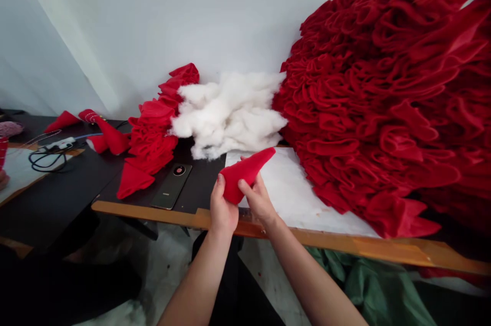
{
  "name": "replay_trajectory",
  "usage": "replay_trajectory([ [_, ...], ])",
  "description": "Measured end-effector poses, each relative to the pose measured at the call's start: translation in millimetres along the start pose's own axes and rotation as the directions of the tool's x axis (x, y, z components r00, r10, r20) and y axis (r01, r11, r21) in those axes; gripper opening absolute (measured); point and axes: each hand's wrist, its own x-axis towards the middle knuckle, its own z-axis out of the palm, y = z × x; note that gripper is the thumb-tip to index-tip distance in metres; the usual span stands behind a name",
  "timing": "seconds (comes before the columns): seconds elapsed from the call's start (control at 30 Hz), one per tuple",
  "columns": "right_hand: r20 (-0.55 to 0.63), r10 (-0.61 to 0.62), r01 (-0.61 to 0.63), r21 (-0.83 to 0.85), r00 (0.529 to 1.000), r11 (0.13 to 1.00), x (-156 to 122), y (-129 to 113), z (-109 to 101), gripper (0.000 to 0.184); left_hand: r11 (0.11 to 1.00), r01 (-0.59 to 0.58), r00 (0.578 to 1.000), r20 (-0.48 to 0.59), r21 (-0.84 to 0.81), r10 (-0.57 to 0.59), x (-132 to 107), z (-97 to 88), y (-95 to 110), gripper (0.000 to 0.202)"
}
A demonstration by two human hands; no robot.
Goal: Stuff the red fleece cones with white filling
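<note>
Between both hands, just above the table's front edge, is a red cone-shaped cloth piece [245, 172] whose narrow tip points up and to the right. It looks plump. My left hand [223, 208] is closed around its wide lower left end, thumb on the near side. My right hand [259, 200] grips it from the right, thumb pressed on the front and fingers hidden behind. A heap of white stuffing [233, 111] lies just beyond the hands. Under and right of them is a white sheet [287, 188] on the dark table.
A tall pile of red cloth pieces [376, 95] fills the right side. Left of the stuffing lies a smaller red stack [155, 126], with a phone [172, 186] beside it. Stuffed red pieces [113, 136] and a black cable [46, 159] are farther left. Green fabric [376, 285] hangs below the table.
</note>
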Motion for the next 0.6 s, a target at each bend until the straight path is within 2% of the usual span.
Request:
replay_trajectory([
  [0.1, -0.047, -0.013, 0.01, -0.071, 0.999, 0.997, -1.0, -2.1, 3.9, 0.041, 1.0, -0.019, 1.0, -0.018, -0.02, 0.019, -1.6, 0.7, -2.2, 0.035],
  [0.17, -0.058, 0.008, -0.016, -0.129, 0.998, 0.992, -1.1, -8.3, 6.4, 0.037, 0.999, -0.028, 0.999, -0.046, -0.018, 0.027, -1.0, -0.7, -2.7, 0.032],
  [0.33, -0.025, -0.065, 0.062, -0.111, 0.998, 0.992, 1.8, -28.9, 5.7, 0.062, 0.999, -0.047, 0.997, -0.068, -0.026, 0.045, 1.1, -5.5, -3.3, 0.029],
  [0.47, -0.004, 0.027, -0.027, 0.013, 1.0, 1.0, 6.1, -30.2, 0.1, 0.038, 0.998, -0.051, 0.998, -0.038, -0.028, 0.05, -2.8, -2.7, -2.8, 0.026],
  [0.6, -0.051, 0.085, -0.072, 0.213, 0.995, 0.974, 8.8, -25.8, -2.7, 0.046, 0.999, -0.018, 1.0, -0.011, -0.047, 0.017, -9.9, 4.2, 1.5, 0.025],
])
